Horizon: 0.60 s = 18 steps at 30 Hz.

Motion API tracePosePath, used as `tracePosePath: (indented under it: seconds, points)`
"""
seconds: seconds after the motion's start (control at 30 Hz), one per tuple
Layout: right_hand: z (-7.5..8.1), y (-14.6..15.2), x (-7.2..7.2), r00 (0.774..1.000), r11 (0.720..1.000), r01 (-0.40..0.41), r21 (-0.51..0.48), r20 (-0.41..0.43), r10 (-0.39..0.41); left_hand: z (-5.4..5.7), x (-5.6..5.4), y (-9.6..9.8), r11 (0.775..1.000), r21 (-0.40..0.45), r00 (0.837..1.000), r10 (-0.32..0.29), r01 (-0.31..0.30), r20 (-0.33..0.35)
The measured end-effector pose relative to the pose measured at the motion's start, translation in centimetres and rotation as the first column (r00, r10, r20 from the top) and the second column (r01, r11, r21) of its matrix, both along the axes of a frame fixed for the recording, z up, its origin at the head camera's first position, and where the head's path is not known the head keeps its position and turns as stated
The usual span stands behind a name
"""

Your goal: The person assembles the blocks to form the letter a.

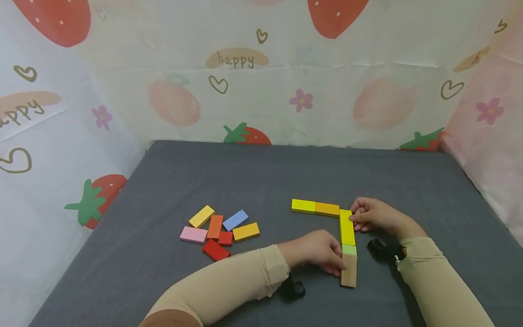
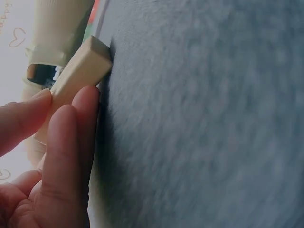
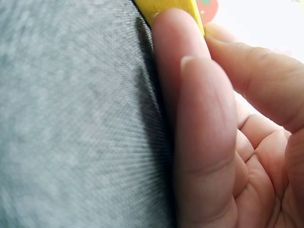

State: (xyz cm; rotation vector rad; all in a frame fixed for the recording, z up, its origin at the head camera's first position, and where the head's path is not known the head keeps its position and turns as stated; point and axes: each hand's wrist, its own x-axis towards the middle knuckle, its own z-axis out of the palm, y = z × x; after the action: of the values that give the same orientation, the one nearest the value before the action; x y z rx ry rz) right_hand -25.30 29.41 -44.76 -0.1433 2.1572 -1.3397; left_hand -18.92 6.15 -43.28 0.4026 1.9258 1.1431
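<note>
Head view: inside desk's (image 1: 245, 172) right edge, left hand (image 1: 318, 252) pinches wooden block (image 1: 349, 272), right hand (image 1: 377, 216) long yellow block (image 1: 347, 230). Best nudged gently.

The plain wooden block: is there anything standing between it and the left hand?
Nothing visible does: the left hand touches the plain wooden block directly. The light green block lies at its far end.

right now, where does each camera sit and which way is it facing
Head: worn on the head, facing forward and down at the gray cloth; the left hand, right hand, left sleeve and right sleeve show.
Left wrist: on that wrist, looking along the left hand at the wooden block it pinches; the right sleeve shows behind.
Right wrist: on that wrist, looking along the right hand at the yellow block.
Shared: head and left wrist both show the wooden block.
</note>
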Motion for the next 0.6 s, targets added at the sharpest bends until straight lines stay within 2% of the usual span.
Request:
tracePosePath:
  seconds: [0.33,0.6]
  points:
    - [0.09,-0.19,0.05,1.000,0.999,0.008,0.033,-0.005,-0.008,-0.39,0.17,0.30,1.000,-0.014,0.997,0.021,-0.020,0.074]
    - [0.08,-0.19,0.02,1.000,0.999,0.011,0.031,-0.011,-0.011,-0.49,0.20,0.47,1.000,-0.017,0.987,0.017,-0.015,0.160]
